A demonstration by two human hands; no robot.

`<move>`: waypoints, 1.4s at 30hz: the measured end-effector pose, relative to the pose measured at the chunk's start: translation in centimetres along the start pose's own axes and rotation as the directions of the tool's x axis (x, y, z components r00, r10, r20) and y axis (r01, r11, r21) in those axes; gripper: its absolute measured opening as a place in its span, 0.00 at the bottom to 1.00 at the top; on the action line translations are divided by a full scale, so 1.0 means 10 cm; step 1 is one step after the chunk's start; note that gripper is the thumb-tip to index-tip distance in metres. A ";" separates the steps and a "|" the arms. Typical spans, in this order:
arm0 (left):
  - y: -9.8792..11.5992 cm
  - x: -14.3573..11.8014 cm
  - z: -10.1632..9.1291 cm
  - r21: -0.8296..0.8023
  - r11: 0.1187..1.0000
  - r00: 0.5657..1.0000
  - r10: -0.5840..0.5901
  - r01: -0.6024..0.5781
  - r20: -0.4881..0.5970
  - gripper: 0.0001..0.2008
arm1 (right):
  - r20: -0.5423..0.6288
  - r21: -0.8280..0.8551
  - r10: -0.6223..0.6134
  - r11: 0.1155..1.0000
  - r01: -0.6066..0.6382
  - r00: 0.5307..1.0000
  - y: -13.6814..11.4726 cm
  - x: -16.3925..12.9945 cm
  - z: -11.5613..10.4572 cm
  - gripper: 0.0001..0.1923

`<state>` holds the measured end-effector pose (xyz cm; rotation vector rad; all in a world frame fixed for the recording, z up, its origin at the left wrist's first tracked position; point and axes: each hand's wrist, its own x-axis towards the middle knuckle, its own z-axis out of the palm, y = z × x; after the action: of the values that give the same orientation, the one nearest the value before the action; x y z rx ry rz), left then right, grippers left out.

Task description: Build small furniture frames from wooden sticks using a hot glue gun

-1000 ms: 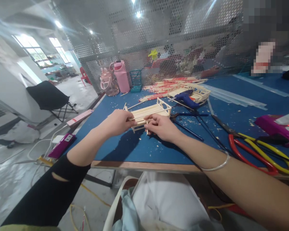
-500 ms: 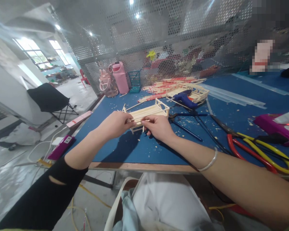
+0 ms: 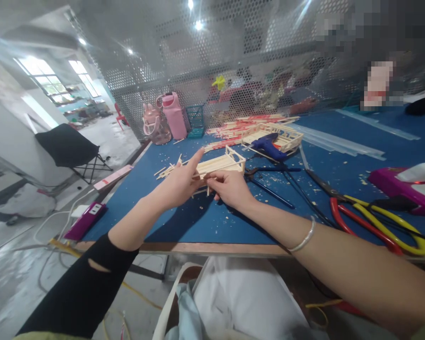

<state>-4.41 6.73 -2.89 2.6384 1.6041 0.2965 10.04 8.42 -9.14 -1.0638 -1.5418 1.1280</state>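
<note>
A small bed-like frame of thin wooden sticks (image 3: pixel 216 165) sits on the blue tabletop in front of me. My left hand (image 3: pixel 182 183) is at its left end, index finger stretched up and thumb apart near the front edge; its other fingers are mostly hidden. At the front edge, my right hand (image 3: pixel 232 189) pinches a short wooden stick (image 3: pixel 208 191) that points downward. The two hands nearly touch. Loose sticks (image 3: pixel 162 173) lie behind my left hand.
Behind stand a second stick frame (image 3: pixel 294 137), a blue glue gun (image 3: pixel 273 148) and red-wrapped sticks (image 3: pixel 230 127). Pliers (image 3: pixel 271 192) and large red-and-yellow-handled shears (image 3: pixel 343 208) lie to the right, near clear glue sticks (image 3: pixel 340 141). A pink bottle (image 3: pixel 175 117) stands back left.
My left index finger has lifted and straightened away from the thumb, and that hand has turned a little. My right hand keeps its pinch on the short stick. The view has shifted slightly.
</note>
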 end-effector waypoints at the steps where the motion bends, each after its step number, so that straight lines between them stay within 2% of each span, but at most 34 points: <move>1: -0.01 0.00 0.01 -0.016 1.000 1.000 -0.002 0.002 -0.013 0.35 | 0.001 -0.005 -0.002 1.000 0.002 1.000 0.00 0.00 0.00 0.09; 12: 0.02 -0.02 0.00 -0.071 0.996 0.997 -0.052 0.048 -0.050 0.35 | 0.033 -0.018 -0.030 0.999 0.030 0.999 0.06 0.00 -0.03 0.10; 16: 0.03 -0.02 0.01 -0.068 0.996 0.996 -0.062 0.058 -0.061 0.35 | 0.053 -0.060 -0.120 0.991 0.123 0.991 0.10 -0.05 -0.06 0.15; 18: 0.03 -0.02 0.01 -0.041 0.998 0.997 -0.059 0.057 -0.050 0.32 | 0.038 -0.097 -0.148 0.984 0.151 0.988 0.10 -0.06 -0.06 0.14; 21: 0.03 0.00 0.00 0.020 0.997 0.997 -0.068 0.069 -0.026 0.25 | -0.030 -0.121 -0.127 0.985 0.123 0.991 0.10 -0.05 -0.04 0.06; 24: 0.04 0.01 -0.02 0.061 0.995 0.997 -0.078 0.078 -0.009 0.19 | -0.084 -0.120 -0.125 0.986 0.114 0.989 0.09 -0.03 -0.02 0.04; 28: 0.05 0.02 -0.05 0.085 0.994 0.997 -0.074 0.072 0.019 0.15 | -0.039 -0.103 -0.164 0.982 0.159 0.986 0.10 -0.06 -0.04 0.06; 32: 0.03 0.03 -0.04 0.130 0.989 0.997 -0.077 0.072 0.033 0.14 | -0.022 0.006 -0.060 0.998 0.061 0.998 0.09 -0.10 -0.07 0.11; 34: 0.00 0.04 -0.04 0.149 0.987 0.997 -0.070 0.064 0.034 0.14 | -0.015 0.038 -0.015 0.999 0.016 1.000 0.09 -0.11 -0.08 0.09; 38: -0.02 0.07 -0.06 0.161 0.987 0.998 -0.016 0.006 0.059 0.12 | 0.023 0.035 -0.033 0.999 0.032 0.999 0.07 -0.12 -0.08 0.03; 42: 0.01 0.09 -0.10 0.183 0.983 0.994 0.004 -0.023 0.105 0.13 | 0.083 0.153 -0.001 0.988 -0.012 0.997 0.06 -0.14 -0.06 0.03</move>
<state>-4.10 7.42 -1.76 2.7460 1.6554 0.0097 10.97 7.32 -9.85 -0.9290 -1.4901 1.2870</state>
